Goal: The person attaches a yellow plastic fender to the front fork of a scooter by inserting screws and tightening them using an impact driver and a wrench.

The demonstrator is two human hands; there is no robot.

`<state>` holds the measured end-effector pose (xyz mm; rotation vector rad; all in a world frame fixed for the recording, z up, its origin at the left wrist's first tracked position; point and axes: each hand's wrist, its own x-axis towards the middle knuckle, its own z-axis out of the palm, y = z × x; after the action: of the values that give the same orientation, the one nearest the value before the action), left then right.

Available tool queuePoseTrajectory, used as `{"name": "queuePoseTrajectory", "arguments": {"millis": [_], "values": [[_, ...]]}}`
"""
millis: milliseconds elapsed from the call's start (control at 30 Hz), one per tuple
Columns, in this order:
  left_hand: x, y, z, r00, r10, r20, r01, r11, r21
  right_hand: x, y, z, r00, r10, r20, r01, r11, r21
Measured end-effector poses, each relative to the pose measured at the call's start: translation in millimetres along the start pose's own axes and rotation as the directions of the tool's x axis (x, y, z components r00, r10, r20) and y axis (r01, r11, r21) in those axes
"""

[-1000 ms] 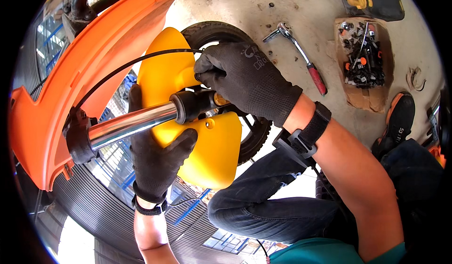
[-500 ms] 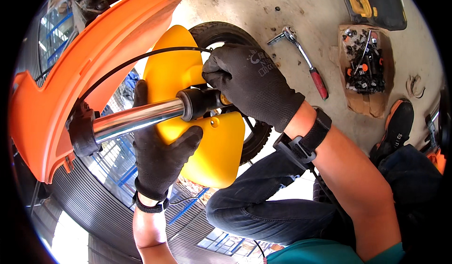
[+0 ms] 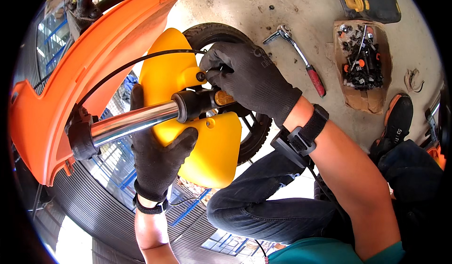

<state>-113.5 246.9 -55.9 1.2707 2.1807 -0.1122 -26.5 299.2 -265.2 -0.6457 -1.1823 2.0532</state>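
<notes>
A yellow front fender (image 3: 207,158) sits around a fork tube (image 3: 136,123) with a shiny chrome upper part, above a black-tyred wheel (image 3: 256,141). My left hand (image 3: 157,153), in a black glove, grips the fender's edge from behind the tube, thumb lying on the yellow surface. At the fender's upper tab, a dark bolt (image 3: 200,76) sits in a hole. My right hand (image 3: 247,75), gloved too, is closed in a pinch just beside that bolt; anything between its fingertips is hidden. A black cable (image 3: 136,62) arches over the fender to those fingers. The lower tab's hole (image 3: 210,123) shows no bolt.
Orange bodywork (image 3: 94,61) curves along the left. On the floor lie a ratchet wrench (image 3: 301,56) with a red handle and a cardboard box (image 3: 362,97) of bolts and small parts. A black and yellow case (image 3: 376,2) lies behind the box. My shoe (image 3: 395,120) is at right.
My right fingers have shifted slightly off the upper tab, and the dark bolt there now shows. My left hand keeps its grip on the fender. The whole view has shifted a little.
</notes>
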Motion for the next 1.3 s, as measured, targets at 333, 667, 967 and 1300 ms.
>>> {"name": "queuePoseTrajectory", "arguments": {"millis": [333,667,967,1300], "values": [[1.6,1.1,-6.8,0.998,-0.001,0.059,-0.013,0.968,0.251,0.2,-12.3,-3.4,0.999,-0.028,0.034,0.029,0.999,-0.021],[0.3,6.8,6.3,0.994,-0.110,0.001,0.105,0.952,-0.287,0.8,-4.7,2.2,0.996,-0.088,-0.034,0.087,0.995,-0.043],[3.4,10.2,11.5,0.996,-0.088,0.001,0.078,0.880,-0.468,2.6,-10.0,1.1,0.999,-0.050,0.021,0.051,0.996,-0.069],[0.6,-2.8,-0.6,0.999,-0.022,0.042,0.026,0.994,-0.110,-3.1,-9.3,7.4,0.990,-0.103,-0.093,0.100,0.995,-0.028]]}}
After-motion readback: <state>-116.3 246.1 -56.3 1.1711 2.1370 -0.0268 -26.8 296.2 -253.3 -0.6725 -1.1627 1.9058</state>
